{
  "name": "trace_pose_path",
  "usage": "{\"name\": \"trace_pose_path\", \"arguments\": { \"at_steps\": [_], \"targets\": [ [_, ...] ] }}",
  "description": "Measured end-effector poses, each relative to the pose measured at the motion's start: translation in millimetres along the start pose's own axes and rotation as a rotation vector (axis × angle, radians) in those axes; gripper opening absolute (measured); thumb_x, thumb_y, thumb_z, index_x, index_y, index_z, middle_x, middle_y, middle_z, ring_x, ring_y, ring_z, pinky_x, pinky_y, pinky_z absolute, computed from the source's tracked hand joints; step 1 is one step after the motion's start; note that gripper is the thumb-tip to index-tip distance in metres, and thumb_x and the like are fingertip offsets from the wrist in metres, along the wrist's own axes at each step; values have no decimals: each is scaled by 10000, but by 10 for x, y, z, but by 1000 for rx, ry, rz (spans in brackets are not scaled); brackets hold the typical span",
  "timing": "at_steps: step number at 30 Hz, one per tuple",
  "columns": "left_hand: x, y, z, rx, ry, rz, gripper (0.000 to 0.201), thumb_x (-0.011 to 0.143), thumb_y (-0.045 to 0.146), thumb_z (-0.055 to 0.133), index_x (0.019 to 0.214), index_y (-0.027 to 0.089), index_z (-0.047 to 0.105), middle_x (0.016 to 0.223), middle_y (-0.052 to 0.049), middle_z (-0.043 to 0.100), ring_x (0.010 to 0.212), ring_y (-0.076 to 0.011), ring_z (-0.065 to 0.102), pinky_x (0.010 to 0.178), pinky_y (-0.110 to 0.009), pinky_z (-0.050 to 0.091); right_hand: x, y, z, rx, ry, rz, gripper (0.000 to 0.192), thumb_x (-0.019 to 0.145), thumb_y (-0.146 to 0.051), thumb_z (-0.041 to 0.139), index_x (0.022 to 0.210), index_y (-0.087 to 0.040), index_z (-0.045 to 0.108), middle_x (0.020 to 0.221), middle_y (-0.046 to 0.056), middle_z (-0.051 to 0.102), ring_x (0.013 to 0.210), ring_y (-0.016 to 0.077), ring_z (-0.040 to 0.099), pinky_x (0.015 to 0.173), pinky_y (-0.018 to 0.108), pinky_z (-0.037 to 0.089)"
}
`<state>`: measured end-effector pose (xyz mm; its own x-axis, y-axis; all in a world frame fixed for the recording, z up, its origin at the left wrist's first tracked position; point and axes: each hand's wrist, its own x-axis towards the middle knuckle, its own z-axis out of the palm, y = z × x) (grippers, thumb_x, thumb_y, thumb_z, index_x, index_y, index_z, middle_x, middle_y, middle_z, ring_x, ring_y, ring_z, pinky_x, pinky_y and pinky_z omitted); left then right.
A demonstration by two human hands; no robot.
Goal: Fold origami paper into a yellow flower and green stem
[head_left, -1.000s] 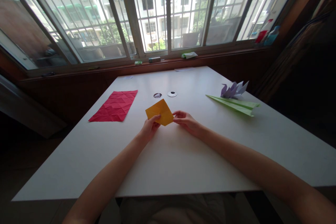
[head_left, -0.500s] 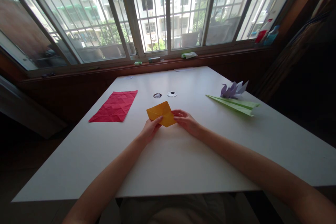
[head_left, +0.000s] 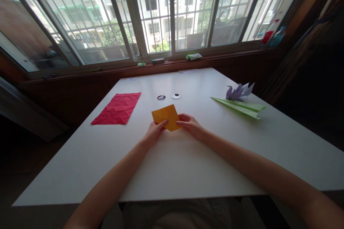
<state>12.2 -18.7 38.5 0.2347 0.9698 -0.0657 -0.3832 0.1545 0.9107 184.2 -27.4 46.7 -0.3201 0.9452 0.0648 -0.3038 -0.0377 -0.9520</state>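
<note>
Big barred window (head_left: 172,18) behind a white tabletop (head_left: 188,171), with creased red paper (head_left: 116,109) lying on the left, and a green paper plane (head_left: 239,107) beside a purple paper crane (head_left: 234,94) on the right. Over the middle, yellow folded paper (head_left: 167,113), pinched by the fingers of the left hand (head_left: 155,132) with the thumb on top, and by those of the right hand (head_left: 191,126) at its right edge. Turned a little and moved a bit to the right since a second ago, so likely steadier between both hands.

The folded, creased yellow paper (head_left: 172,117) is held tilted above the white table (head_left: 188,171).
</note>
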Motion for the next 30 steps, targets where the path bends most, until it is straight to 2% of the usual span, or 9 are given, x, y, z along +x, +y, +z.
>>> {"name": "trace_pose_path", "arguments": {
  "at_steps": [6,10,16,21,28,30],
  "targets": [
    [19,-28,-21,87,0,-12,326,658,271,670,939,115,615,988,-111,633,831,-175,596,732,-260,462,18,66,-5,-224,129,-102,223,600,-267,669,793,-173,605,792,23,635,733,167,584,687,310,455],
    [54,-30,-41,44,37,-74,259,718,303,606,885,105,608,868,-100,652,746,-146,601,694,-242,465,46,121,-49,-436,208,-211,190,648,-254,612,832,-205,622,829,17,622,736,163,566,672,302,456],
    [44,15,-27,-35,64,-120,232,792,298,482,852,103,594,782,-98,653,683,-155,604,670,-274,474,22,157,-19,-550,148,-322,211,723,-241,527,890,-239,655,919,34,582,735,152,546,596,263,445],
    [32,45,6,-67,56,-123,262,805,341,457,864,121,585,798,-89,654,682,-156,606,672,-275,472,23,171,-4,-592,119,-370,222,732,-241,538,911,-267,666,905,38,569,810,175,546,675,289,454],
    [16,84,12,-97,-26,-127,515,760,596,376,1006,181,556,965,-88,638,728,-187,618,642,-296,476,-1,193,-2,-794,101,-459,307,781,-166,462,985,-308,642,969,40,551,859,176,557,756,317,455],
    [-1,98,21,-89,-43,-126,514,750,598,396,1013,188,557,1002,-83,627,744,-187,617,645,-294,477,-12,204,-4,-888,110,-473,346,778,-136,450,1006,-324,630,999,35,550,864,175,561,763,317,454]
  ]
}}
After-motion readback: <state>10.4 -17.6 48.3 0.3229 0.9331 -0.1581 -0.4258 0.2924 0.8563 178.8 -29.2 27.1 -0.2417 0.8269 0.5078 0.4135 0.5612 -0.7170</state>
